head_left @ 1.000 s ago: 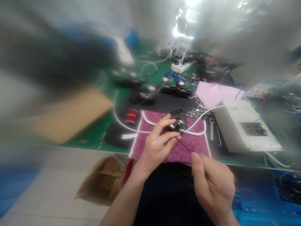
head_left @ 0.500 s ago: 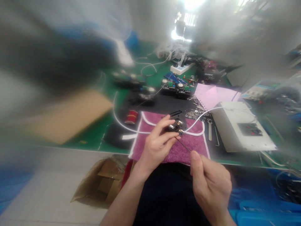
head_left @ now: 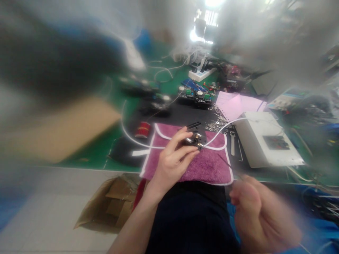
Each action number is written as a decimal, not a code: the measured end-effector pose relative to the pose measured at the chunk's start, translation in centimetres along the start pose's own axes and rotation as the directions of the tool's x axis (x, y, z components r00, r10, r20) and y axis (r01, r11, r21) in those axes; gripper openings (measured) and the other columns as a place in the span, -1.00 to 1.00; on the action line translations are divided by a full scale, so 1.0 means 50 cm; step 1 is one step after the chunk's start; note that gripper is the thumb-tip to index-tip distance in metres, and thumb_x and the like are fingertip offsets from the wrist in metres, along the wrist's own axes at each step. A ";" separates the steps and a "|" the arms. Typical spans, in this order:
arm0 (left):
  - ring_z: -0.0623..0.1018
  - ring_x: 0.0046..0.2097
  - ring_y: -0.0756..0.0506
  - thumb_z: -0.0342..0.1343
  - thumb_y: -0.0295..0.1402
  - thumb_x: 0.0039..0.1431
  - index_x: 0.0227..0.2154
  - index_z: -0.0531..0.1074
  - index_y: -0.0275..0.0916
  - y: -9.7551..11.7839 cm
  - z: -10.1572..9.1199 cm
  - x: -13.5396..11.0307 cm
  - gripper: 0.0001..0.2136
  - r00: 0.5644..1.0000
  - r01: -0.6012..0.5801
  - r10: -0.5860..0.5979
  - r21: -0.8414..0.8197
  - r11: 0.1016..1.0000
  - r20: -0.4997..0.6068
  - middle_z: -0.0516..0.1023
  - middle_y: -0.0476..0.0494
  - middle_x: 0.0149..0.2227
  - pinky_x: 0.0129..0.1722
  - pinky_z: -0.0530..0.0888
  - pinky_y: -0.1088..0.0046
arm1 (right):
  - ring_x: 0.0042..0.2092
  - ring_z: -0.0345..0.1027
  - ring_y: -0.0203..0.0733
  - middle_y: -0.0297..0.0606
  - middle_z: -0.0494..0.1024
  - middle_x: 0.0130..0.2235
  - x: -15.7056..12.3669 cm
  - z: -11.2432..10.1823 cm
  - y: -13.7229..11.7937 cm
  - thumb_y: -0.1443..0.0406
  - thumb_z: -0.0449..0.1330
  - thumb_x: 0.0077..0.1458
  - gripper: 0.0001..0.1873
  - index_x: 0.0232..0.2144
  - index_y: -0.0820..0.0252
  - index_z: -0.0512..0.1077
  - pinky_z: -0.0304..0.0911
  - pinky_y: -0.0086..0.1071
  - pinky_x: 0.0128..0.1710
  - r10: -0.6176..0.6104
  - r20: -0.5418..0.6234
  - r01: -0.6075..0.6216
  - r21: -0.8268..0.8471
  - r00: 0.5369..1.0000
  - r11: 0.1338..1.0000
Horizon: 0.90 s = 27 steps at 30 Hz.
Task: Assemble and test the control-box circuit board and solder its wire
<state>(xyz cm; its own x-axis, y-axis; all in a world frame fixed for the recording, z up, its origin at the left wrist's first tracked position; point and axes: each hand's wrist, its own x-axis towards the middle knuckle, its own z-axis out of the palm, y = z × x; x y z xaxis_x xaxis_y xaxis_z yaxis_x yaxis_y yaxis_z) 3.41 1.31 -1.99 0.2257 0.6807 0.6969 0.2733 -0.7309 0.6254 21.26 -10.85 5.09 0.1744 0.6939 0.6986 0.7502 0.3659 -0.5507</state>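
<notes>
My left hand point(head_left: 176, 155) grips a small black metal assembly point(head_left: 195, 139) with shiny and brass-coloured fittings, over a purple towel point(head_left: 206, 165) with white edging. A white tube point(head_left: 218, 132) passes by the assembly and lies across the towel. My right hand point(head_left: 261, 211), smeared by motion, is closed at the front right, off the table's edge. From it a thin dark rod-like tool point(head_left: 224, 160) points up and left; its tip is apart from the assembly. The tool's handle is hidden in the fist, so its exact kind does not show.
Right of the towel lie a wrench point(head_left: 232, 144), a hex key point(head_left: 240, 150) and a white box point(head_left: 267, 141). Small nuts and washers point(head_left: 212, 126) are scattered behind. A red spool point(head_left: 143, 129) stands left, circuit boards point(head_left: 194, 94) farther back. A cardboard box point(head_left: 106, 204) sits below.
My right hand has pulled back to the right and down, drawing the thin tool away from the assembly. My left hand keeps its hold. The whole view has shifted slightly.
</notes>
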 end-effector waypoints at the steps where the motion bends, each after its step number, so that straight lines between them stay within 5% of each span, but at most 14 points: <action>1: 0.49 0.40 -0.32 0.33 -0.52 0.31 -0.11 0.66 -0.18 0.001 0.000 0.000 -0.84 1.000 0.010 -0.010 0.004 1.000 0.003 0.56 -0.20 0.24 0.39 0.52 -0.11 | -0.56 0.31 -0.37 -0.42 0.44 -0.56 0.001 -0.007 0.008 0.45 0.24 0.32 -0.71 -0.47 0.19 0.50 0.17 -0.42 -0.53 0.026 -0.068 -0.027 -0.021 0.997 0.999; 5: 0.49 0.40 -0.31 0.34 -0.54 0.30 -0.12 0.66 -0.18 0.005 -0.001 0.003 -0.84 1.000 0.029 -0.029 0.016 0.999 0.005 0.56 -0.18 0.23 0.40 0.51 -0.08 | -0.55 0.34 -0.40 -0.43 0.49 -0.56 -0.003 -0.029 0.061 0.31 0.26 0.38 -0.67 -0.48 0.19 0.55 0.20 -0.46 -0.48 0.190 -0.214 -0.225 -0.151 0.958 0.963; 9: 0.50 0.39 -0.30 0.35 -0.54 0.28 -0.13 0.67 -0.18 0.007 -0.002 0.006 -0.84 1.000 0.020 -0.020 0.023 1.000 0.011 0.56 -0.17 0.22 0.39 0.52 -0.06 | -0.44 0.44 -0.32 -0.36 0.61 -0.43 -0.029 -0.054 0.125 0.15 0.28 0.39 -0.70 -0.35 0.19 0.62 0.26 -0.43 -0.40 0.384 -0.033 -0.379 -0.245 0.923 0.892; 16: 0.50 0.39 -0.31 0.36 -0.54 0.28 -0.14 0.67 -0.18 0.009 -0.003 0.005 -0.84 0.999 0.033 -0.034 0.050 0.998 0.019 0.56 -0.17 0.22 0.39 0.51 -0.08 | -0.28 0.56 -0.26 -0.32 0.69 -0.27 -0.062 -0.091 0.164 0.17 0.26 0.41 -0.78 -0.23 0.13 0.64 0.34 -0.42 -0.26 0.346 0.228 -0.295 -0.231 0.910 0.927; 27: 0.45 0.43 -0.29 0.35 -0.54 0.29 -0.11 0.64 -0.18 0.001 0.001 -0.002 -0.82 0.999 0.034 -0.034 0.001 0.999 0.010 0.55 -0.19 0.23 0.42 0.48 -0.09 | -0.30 0.60 -0.17 -0.25 0.72 -0.26 -0.048 -0.085 0.156 0.10 0.26 0.41 -0.72 -0.20 0.15 0.66 0.42 -0.39 -0.24 0.206 0.113 -0.159 -0.329 0.972 0.931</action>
<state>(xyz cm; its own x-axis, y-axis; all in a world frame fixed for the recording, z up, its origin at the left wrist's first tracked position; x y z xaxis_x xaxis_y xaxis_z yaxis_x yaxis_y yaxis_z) 3.43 1.20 -2.03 0.2255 0.7058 0.6715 0.2816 -0.7071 0.6486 29.38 -12.30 1.03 0.2521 0.8198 0.5141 0.8804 0.0262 -0.4735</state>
